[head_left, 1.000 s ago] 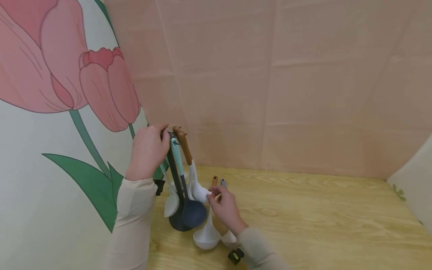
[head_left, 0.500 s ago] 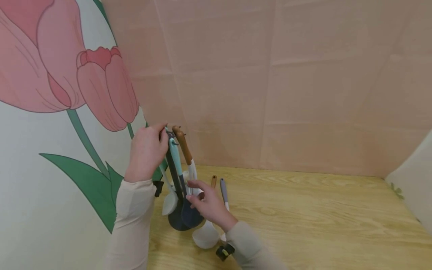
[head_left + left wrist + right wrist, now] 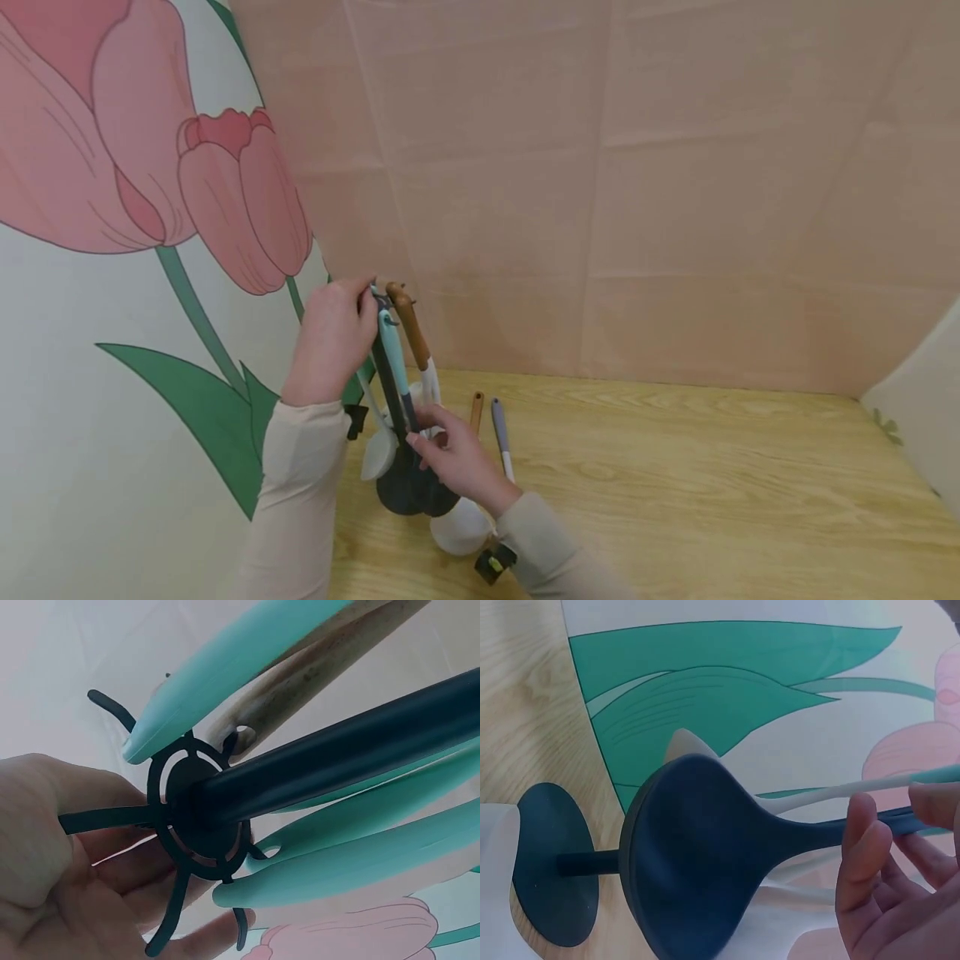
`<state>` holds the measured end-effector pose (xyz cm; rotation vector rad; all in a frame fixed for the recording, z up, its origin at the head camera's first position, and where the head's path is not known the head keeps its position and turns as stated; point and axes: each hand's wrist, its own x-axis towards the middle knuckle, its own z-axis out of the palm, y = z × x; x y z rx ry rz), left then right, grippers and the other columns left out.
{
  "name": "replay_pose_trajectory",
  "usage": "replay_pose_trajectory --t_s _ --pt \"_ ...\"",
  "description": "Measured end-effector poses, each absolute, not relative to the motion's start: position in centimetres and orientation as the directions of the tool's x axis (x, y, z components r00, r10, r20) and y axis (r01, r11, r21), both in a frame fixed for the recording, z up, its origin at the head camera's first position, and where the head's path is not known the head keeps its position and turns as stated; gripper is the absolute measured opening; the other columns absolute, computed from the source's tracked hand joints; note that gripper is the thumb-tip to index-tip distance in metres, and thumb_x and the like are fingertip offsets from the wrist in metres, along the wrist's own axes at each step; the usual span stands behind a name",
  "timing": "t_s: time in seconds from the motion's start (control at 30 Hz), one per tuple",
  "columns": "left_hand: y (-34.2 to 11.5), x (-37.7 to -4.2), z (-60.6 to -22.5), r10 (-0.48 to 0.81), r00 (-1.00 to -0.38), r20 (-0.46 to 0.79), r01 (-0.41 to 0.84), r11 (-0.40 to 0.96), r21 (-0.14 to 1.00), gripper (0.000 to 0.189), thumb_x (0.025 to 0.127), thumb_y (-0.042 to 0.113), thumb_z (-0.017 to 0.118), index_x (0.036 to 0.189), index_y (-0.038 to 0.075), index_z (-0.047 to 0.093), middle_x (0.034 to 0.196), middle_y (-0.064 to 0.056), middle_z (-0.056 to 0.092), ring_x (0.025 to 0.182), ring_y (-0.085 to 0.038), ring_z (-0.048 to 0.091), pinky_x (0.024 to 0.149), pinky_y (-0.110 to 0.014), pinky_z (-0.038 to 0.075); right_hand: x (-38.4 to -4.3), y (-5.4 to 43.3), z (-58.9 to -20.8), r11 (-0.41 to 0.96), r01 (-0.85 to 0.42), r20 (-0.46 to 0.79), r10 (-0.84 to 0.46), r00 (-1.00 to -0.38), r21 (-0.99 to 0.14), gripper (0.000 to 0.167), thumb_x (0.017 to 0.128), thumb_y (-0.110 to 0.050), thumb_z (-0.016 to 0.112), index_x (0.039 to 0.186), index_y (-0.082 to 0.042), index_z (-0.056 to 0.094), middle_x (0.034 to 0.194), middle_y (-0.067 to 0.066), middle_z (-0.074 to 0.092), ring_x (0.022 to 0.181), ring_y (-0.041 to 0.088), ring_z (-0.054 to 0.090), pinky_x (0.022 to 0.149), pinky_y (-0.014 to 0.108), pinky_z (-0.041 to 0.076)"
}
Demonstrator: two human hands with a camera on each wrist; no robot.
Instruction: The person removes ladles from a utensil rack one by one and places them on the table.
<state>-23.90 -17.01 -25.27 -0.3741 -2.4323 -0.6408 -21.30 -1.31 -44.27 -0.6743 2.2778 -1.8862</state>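
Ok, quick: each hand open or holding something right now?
Left hand: holding the black rack at its top.
Right hand: pinching the dark ladle by its shaft.

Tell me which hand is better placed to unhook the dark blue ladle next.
Probably the right hand: in its wrist view it holds the dark blue ladle by the shaft. The left hand is at the top of the stand, likely steadying it.

Through the head view I look forward and down from farther back, over the tabletop (image 3: 712,475) to its back edge. The left wrist view puts me very close to the top of the black stand (image 3: 202,825). The right wrist view, tipped sideways, is close to the dark ladle (image 3: 705,847) and faces the painted wall (image 3: 727,656). Both wrist views share that wall.
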Motion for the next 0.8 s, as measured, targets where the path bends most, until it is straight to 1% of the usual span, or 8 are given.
replay_pose_trajectory --t_s 0.07,0.13,0.3,0.4,0.5,0.53,0.7,0.8 --pt "-17.0 -24.0 -25.3 0.117 -0.783 0.611 0.400 0.847 0.350 0.028 0.100 0.003 0.050 0.118 -0.005 0.070 0.091 -0.021 0.070 0.073 -0.032 0.058 0.066 -0.042 0.050 -21.4 -1.3 -44.4 0.138 -0.281 0.209 -0.388 -0.898 -0.950 0.035 0.102 -0.029 0.059 0.131 -0.009 0.061 0.116 0.006 0.063 0.072 0.019 0.065 0.053 0.030 0.053" --pt "-16.9 -23.9 -25.3 0.116 -0.782 0.613 0.395 0.852 0.343 0.027 0.101 0.004 0.050 0.117 -0.005 0.070 0.091 -0.021 0.070 0.079 -0.033 0.058 0.072 -0.044 0.051 -21.4 -1.3 -44.5 0.138 -0.298 0.228 -0.376 -0.898 -0.945 0.032 0.103 -0.030 0.058 0.126 -0.008 0.063 0.113 0.007 0.065 0.070 0.018 0.064 0.056 0.029 0.053" --pt "-16.8 -23.8 -25.3 0.098 -0.791 0.604 0.367 0.866 0.340 0.030 0.102 0.008 0.049 0.121 -0.004 0.069 0.097 -0.021 0.071 0.082 -0.034 0.057 0.074 -0.046 0.050 -21.5 -1.2 -44.7 0.122 -0.334 0.276 -0.343 -0.898 -0.935 0.025 0.103 -0.031 0.057 0.114 -0.012 0.068 0.101 0.009 0.070 0.065 0.016 0.062 0.064 0.031 0.056" --pt "-16.8 -23.7 -25.4 0.088 -0.787 0.611 0.352 0.878 0.326 0.031 0.102 0.009 0.050 0.125 -0.003 0.068 0.102 -0.022 0.072 0.080 -0.034 0.057 0.073 -0.047 0.048 -21.5 -1.2 -44.5 0.111 -0.348 0.294 -0.339 -0.894 -0.931 0.025 0.103 -0.032 0.056 0.114 -0.014 0.069 0.098 0.009 0.070 0.063 0.014 0.061 0.062 0.032 0.056" --pt "-16.8 -23.6 -25.6 0.082 -0.778 0.623 0.342 0.887 0.311 0.032 0.102 0.010 0.050 0.126 -0.001 0.068 0.103 -0.022 0.073 0.079 -0.035 0.056 0.074 -0.048 0.046 -21.4 -1.1 -44.1 0.097 -0.359 0.307 -0.348 -0.886 -0.928 0.027 0.104 -0.033 0.054 0.116 -0.014 0.069 0.096 0.008 0.070 0.062 0.012 0.059 0.061 0.031 0.055" --pt "-16.8 -23.6 -25.6 0.081 -0.774 0.628 0.342 0.888 0.307 0.032 0.102 0.010 0.050 0.126 -0.001 0.068 0.103 -0.022 0.073 0.078 -0.036 0.057 0.074 -0.049 0.046 -21.4 -1.0 -44.1 0.091 -0.365 0.313 -0.351 -0.883 -0.927 0.027 0.104 -0.033 0.053 0.116 -0.013 0.068 0.096 0.009 0.070 0.061 0.012 0.058 0.060 0.030 0.055" --pt "-16.9 -23.6 -25.9 0.076 -0.759 0.646 0.343 0.891 0.297 0.032 0.103 0.012 0.049 0.125 -0.002 0.068 0.095 -0.024 0.072 0.075 -0.037 0.058 0.070 -0.049 0.047 -21.3 -0.6 -43.6 0.085 -0.345 0.294 -0.358 -0.886 -0.935 0.023 0.104 -0.031 0.054 0.110 -0.015 0.069 0.092 0.005 0.070 0.059 0.011 0.056 0.052 0.026 0.050" --pt "-17.0 -23.7 -25.9 0.071 -0.757 0.649 0.340 0.892 0.299 0.033 0.103 0.013 0.048 0.125 -0.004 0.067 0.095 -0.025 0.071 0.076 -0.039 0.059 0.072 -0.051 0.047 -21.3 -0.5 -43.3 0.087 -0.349 0.294 -0.376 -0.879 -0.933 0.024 0.105 -0.029 0.053 0.109 -0.012 0.069 0.089 0.004 0.069 0.058 0.009 0.052 0.050 0.023 0.046"
